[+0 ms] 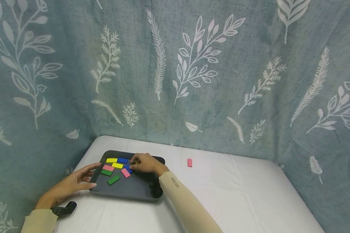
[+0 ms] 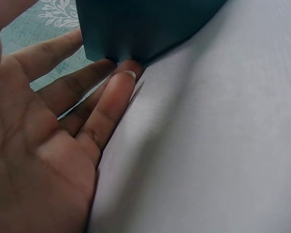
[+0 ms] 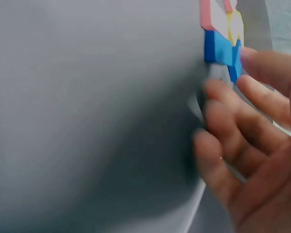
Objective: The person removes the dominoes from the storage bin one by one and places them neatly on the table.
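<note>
Right hand (image 1: 147, 162) by flat blue block (image 1: 128, 168)

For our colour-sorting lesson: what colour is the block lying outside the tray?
Pink. The block outside the tray shows best in the head view.

Cream-coloured, fairly close-fitting sleeves are worn on both arms. The left sleeve (image 1: 40, 220) ends behind the left hand (image 1: 68, 185), at the wrist; there sits a black wrist piece (image 1: 64, 209) with small perforations and a rounded end. Behind the right hand (image 1: 147, 162), the right sleeve (image 1: 189, 204) bears small, dark, slanted lettering (image 1: 175, 182) near its cuff, seemingly "Let's Slim".
</note>
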The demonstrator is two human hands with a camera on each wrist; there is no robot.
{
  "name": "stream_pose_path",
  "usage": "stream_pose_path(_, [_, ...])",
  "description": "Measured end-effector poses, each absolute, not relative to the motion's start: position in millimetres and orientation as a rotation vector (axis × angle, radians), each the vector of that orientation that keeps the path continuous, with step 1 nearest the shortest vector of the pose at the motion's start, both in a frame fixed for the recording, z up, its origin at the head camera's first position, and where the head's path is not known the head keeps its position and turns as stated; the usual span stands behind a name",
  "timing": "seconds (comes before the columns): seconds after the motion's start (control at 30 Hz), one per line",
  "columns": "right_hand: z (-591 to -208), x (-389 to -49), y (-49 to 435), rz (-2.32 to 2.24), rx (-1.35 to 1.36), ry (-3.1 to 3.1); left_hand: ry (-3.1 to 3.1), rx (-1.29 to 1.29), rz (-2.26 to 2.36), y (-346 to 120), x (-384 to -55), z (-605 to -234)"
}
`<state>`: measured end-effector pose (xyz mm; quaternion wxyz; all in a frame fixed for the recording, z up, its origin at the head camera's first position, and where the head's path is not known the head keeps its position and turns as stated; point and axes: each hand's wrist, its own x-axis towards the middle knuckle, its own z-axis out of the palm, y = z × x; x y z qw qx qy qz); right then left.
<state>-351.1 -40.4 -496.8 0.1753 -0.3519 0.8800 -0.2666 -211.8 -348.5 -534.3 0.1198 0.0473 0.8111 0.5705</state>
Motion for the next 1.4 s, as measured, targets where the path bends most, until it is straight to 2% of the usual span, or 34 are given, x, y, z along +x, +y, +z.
stream_pose_path(0.73, [-491.9,-349.3,-41.1,-0.648,-1.034,2.439,2.351,0.159,1.682,-351.9,-209.5,-534.5])
stream_pose_path(1.0, [-492.7,-350.8,-41.3,-0.572,-1.123,2.469,2.371,0.161,1.667,-350.1,-211.2,-531.7])
stream_pose_path(1.4, [-495.8,-349.5,-40.7,-0.63,-1.056,2.454,2.361,0.128,1.669,-347.4,-210.3,-533.1])
